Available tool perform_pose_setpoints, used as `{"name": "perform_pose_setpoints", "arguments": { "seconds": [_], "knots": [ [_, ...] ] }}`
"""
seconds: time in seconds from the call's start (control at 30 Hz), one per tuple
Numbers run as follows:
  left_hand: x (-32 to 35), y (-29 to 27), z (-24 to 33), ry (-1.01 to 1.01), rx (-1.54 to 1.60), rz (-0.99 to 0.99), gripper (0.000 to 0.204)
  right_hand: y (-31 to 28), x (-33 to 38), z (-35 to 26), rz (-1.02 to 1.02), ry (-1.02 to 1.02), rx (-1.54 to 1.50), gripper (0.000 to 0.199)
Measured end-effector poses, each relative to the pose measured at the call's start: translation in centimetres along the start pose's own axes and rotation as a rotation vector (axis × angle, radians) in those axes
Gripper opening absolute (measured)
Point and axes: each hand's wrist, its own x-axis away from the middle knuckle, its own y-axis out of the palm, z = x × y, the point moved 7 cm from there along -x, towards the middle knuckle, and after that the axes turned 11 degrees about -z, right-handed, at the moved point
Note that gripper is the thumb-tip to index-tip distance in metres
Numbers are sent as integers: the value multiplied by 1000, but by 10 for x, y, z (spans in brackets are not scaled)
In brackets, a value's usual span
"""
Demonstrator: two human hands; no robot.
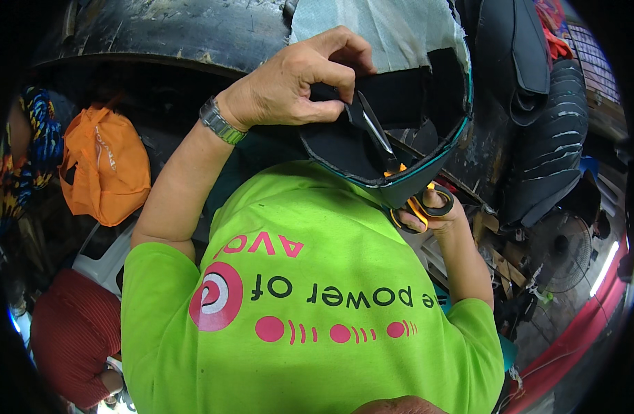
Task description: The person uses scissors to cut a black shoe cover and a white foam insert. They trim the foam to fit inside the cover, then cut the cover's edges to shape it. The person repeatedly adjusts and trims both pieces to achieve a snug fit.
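Observation:
My left hand (296, 79), with a metal watch (220, 121) at the wrist, pinches the edge of a black fabric piece (334, 141) between thumb and fingers. That piece has a curved rim with teal trim, and its hollow side faces up. In my right hand (437, 210) are scissors (375, 127) with black and orange handles, my fingers through the loops. Their blades reach over the rim into the hollow, pointing up toward my left fingertips. Part of the scissors is hidden behind the rim. A pale blue-green cloth (379, 31) adjoins the black piece at its far side.
A dark, worn work surface (165, 31) lies beyond my left arm. At left hangs an orange bag (106, 165). Stacked black padded pieces (548, 138) and a fan (558, 252) stand at right. A person in dark red clothing (75, 338) is at the lower left.

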Motion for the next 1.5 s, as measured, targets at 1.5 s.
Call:
{"name": "perform_pose_setpoints", "arguments": {
  "seconds": [1.5],
  "knots": [
    [-4,3,0,-121,19,97,25,3,6,-14,344,-33,246,43]
  ]
}}
